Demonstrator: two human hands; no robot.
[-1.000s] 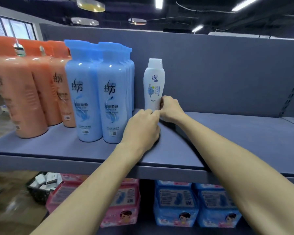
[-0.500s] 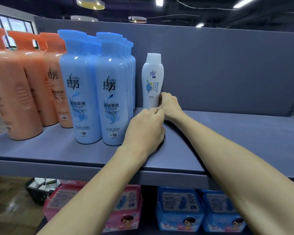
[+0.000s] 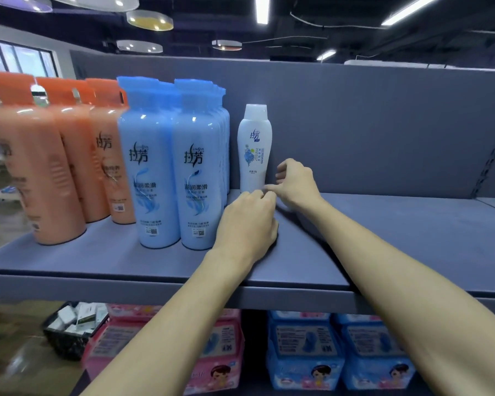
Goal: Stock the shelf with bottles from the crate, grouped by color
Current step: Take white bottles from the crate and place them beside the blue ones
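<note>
A small white bottle [image 3: 254, 147] stands upright at the back of the grey shelf [image 3: 383, 238], just right of a row of tall blue bottles [image 3: 196, 167]. Left of those stand several orange bottles [image 3: 37, 167]. My right hand [image 3: 296, 181] hovers just right of the white bottle's base with loosely curled fingers, its thumb tip close to the bottle but not around it. In front of the bottle's base is my left hand [image 3: 247, 224], knuckles up and fingers curled under, holding nothing that I can see.
The shelf stretches bare to the right of the white bottle up to the back panel [image 3: 383, 124]. Below, pink packs [image 3: 166, 347] and blue packs [image 3: 340, 352] fill the lower shelf. A dark basket [image 3: 69, 332] of small white boxes sits on the floor at lower left.
My right hand has let go of the white bottle's base and drawn slightly to the right. My left hand stays in front of the bottle. The bottle remains upright in place.
</note>
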